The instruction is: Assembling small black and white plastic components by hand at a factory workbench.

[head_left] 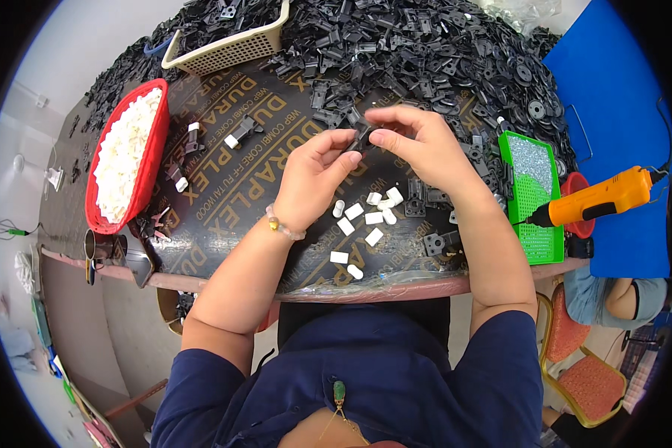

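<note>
My left hand (313, 175), with a beaded bracelet at the wrist, pinches a small black plastic part (363, 137) between thumb and fingers. From the other side my right hand (424, 145) curves its thumb and fingers around the same part, the thumb tip by its edge. Fingers cover much of the part, so its full shape is hidden. Below the hands lie several loose white plastic caps (374, 218). Further left, a black part with a white cap on it (244, 132) rests on the dark board table (224, 224).
A large heap of black parts (403, 52) fills the far side, with a cream basket (228, 54) in it. A red basket of white caps (127, 157) stands left. A green tray of screws (534, 168) and an orange electric screwdriver (601, 198) lie right. Chairs stand beyond the table edge.
</note>
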`<move>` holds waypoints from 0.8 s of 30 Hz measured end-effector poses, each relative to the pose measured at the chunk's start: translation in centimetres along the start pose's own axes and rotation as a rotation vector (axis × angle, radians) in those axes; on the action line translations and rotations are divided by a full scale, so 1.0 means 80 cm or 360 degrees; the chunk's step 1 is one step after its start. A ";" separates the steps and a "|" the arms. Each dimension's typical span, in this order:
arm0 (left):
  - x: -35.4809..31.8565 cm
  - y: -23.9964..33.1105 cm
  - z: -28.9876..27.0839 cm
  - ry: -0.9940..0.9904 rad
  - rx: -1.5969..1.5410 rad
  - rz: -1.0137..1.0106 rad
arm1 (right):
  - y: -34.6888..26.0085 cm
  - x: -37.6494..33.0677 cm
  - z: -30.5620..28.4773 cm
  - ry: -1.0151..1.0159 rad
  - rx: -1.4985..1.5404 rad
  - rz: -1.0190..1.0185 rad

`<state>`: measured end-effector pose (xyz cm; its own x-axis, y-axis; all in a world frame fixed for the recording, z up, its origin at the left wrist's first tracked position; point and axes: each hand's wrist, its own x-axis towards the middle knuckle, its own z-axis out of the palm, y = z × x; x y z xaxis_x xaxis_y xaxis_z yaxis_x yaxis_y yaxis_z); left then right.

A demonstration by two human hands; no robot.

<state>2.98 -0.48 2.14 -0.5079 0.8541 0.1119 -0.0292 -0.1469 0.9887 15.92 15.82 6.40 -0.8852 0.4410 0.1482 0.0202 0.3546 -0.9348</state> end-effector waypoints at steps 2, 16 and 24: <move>0.000 0.006 -0.001 -0.0003 0.0330 0.0057 | -0.007 -0.001 -0.001 -0.0035 -0.0043 0.0073; 0.011 0.013 -0.016 0.0230 -0.0021 -0.0060 | -0.002 -0.001 0.027 0.0098 0.0652 0.0197; 0.025 0.012 -0.040 0.0295 -0.0995 -0.0121 | 0.034 -0.014 0.074 -0.0739 -0.0656 -0.0765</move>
<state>-0.80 -0.53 2.98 -0.6232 0.7815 -0.0306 -0.5373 -0.3994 0.7428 14.19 11.41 1.79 -0.9424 -0.1961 0.2710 -0.3240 0.7364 -0.5938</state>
